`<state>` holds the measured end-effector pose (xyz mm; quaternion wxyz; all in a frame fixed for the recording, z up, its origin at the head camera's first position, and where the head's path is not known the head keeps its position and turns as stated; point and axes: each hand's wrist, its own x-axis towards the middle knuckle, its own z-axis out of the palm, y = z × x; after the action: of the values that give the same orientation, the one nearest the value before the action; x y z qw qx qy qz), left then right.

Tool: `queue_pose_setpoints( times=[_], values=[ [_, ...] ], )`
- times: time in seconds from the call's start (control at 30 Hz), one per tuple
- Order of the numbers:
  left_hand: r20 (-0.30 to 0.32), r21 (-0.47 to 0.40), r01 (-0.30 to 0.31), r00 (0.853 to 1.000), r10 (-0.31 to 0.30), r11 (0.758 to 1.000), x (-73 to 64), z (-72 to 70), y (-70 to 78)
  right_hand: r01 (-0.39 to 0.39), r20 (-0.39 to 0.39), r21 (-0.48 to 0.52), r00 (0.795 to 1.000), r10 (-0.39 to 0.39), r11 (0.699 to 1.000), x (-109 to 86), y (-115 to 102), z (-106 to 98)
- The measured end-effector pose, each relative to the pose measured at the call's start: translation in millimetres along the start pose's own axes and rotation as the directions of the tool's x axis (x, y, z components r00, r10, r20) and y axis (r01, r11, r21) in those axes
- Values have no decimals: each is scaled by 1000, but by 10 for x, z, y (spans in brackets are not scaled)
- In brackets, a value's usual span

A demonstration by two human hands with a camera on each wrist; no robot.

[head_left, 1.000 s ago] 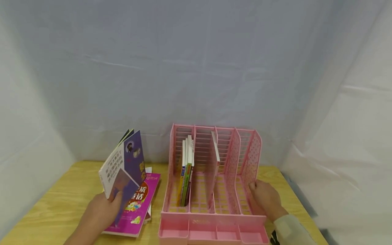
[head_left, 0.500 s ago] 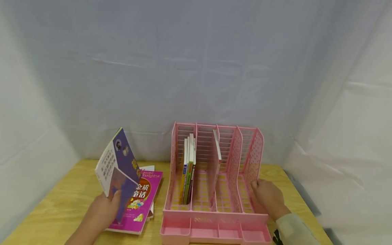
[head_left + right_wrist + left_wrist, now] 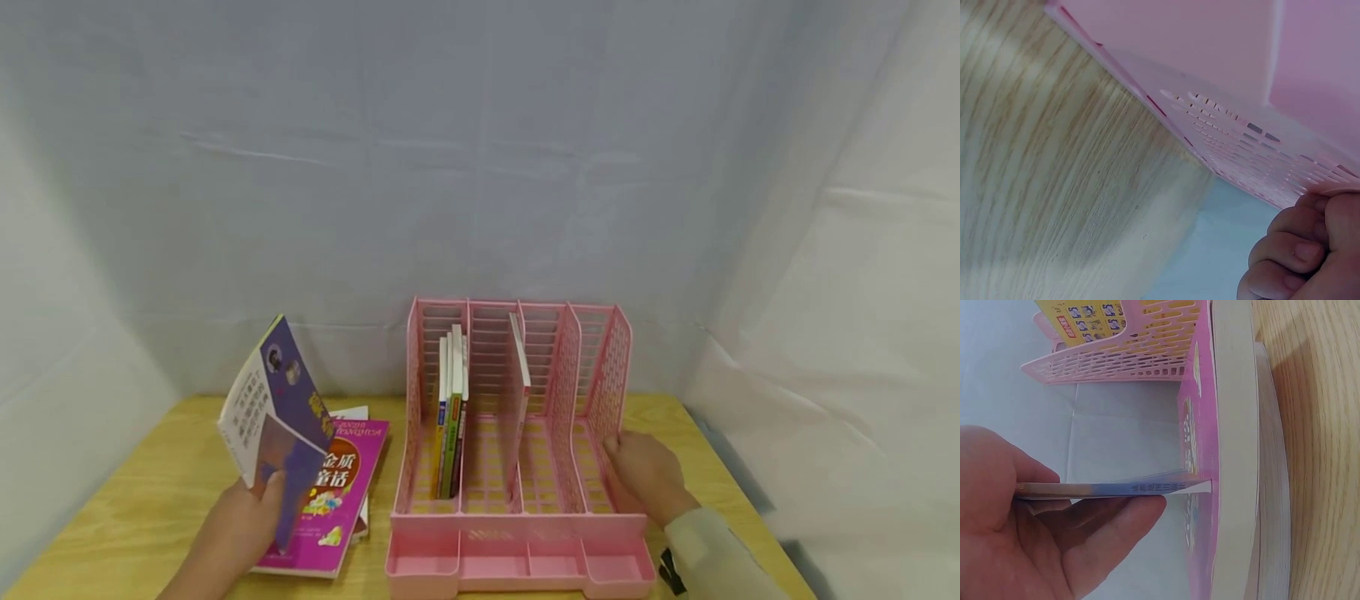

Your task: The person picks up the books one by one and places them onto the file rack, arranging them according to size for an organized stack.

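Note:
In the head view my left hand (image 3: 232, 529) holds a purple-and-white paperback book (image 3: 296, 371) by its lower part, thumb on the near side. The book stands tilted with its covers spread apart. Seen from the left wrist, its lower edge is right at the cover of a magenta book (image 3: 1205, 419), which lies flat on top of another book (image 3: 1275, 469). My right hand (image 3: 648, 475) grips the outer right wall of a pink plastic file organizer (image 3: 517, 527), fingers curled over the wall's edge in the right wrist view.
Several thin books (image 3: 452, 417) stand upright in the organizer's leftmost slot. One more book (image 3: 517, 400) leans against the second divider. Small open trays (image 3: 491, 567) run along its front. The wooden table (image 3: 135, 492) ends at a grey sheet (image 3: 480, 167) behind.
The top of the purple book has swung left, and my left hand has moved slightly left with it. My right hand stays on the organizer's wall; the head view has shifted a little.

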<state>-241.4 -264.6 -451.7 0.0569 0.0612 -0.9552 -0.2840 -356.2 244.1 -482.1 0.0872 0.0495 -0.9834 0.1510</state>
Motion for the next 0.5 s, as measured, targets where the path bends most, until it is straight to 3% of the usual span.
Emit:
queue_pose_setpoints(
  times=[0.17, 0.5],
  values=[
    [-1, 2, 4, 1000, -4, 1000, -5, 0, 18, 35, -22, -36, 999, -36, 999, -19, -12, -6],
    [5, -10, -2, 1000, 2, 1000, -27, 6, 49, 9, -10, -36, 1000, -10, 999, 10, 3, 8]
  ],
)
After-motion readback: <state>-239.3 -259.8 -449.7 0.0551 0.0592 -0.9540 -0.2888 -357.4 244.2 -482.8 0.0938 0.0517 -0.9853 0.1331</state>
